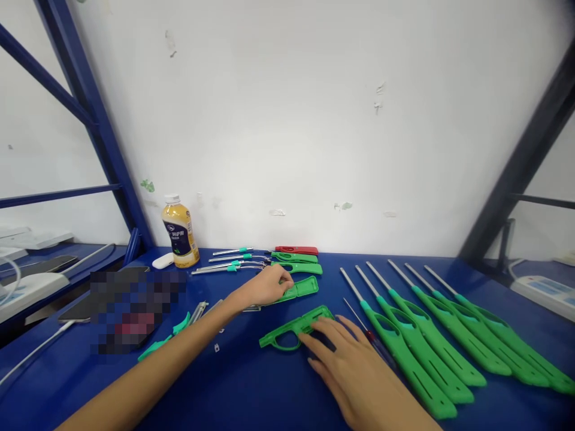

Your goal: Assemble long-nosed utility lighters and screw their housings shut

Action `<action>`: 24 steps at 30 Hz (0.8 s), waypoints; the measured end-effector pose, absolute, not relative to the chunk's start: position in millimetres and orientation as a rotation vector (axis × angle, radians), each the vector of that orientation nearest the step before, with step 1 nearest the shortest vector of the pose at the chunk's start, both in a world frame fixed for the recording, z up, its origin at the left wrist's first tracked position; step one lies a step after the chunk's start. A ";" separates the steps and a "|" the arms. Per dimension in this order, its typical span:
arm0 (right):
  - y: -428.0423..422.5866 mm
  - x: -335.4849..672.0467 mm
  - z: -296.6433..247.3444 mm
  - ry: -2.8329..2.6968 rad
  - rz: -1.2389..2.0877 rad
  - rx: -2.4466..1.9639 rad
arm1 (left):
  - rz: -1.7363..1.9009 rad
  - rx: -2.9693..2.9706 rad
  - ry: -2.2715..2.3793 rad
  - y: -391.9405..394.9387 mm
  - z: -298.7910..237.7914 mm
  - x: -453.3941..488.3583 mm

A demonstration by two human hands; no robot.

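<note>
My left hand [266, 287] reaches across the blue table [251, 389] and pinches the left end of a green plastic handle shell [302, 288]. My right hand [354, 365] lies flat, fingers stretched out, with its fingertips on another green shell half with a trigger loop [291, 332]. Just behind the left hand lie several metal tubes with teal collars [233, 261] and two green handles [296, 262]. A red handle [296, 249] lies behind those, near the wall.
Several finished green long-nose lighters [431, 335] lie in a row at the right. A thin red-handled screwdriver [366, 332] rests beside my right hand. A yellow drink bottle [179, 232] stands at the back left. Teal parts [166, 338] and a phone [81, 311] lie at left.
</note>
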State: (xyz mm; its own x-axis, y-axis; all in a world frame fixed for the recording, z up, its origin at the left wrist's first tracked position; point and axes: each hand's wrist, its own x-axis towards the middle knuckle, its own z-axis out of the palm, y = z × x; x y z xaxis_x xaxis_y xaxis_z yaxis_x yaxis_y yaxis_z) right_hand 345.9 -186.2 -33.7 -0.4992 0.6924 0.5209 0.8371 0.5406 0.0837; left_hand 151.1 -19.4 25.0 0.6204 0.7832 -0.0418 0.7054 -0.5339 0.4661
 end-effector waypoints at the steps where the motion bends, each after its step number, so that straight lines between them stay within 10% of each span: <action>1: -188.6 343.4 -34.1 -2.368 -0.428 -1.227 | 0.257 2.399 1.184 -20.1 21.7 151.5; 24: -194.1 369.9 -65.3 -2.326 -0.541 -1.149 | 0.219 2.651 1.889 8.2 37.3 42.8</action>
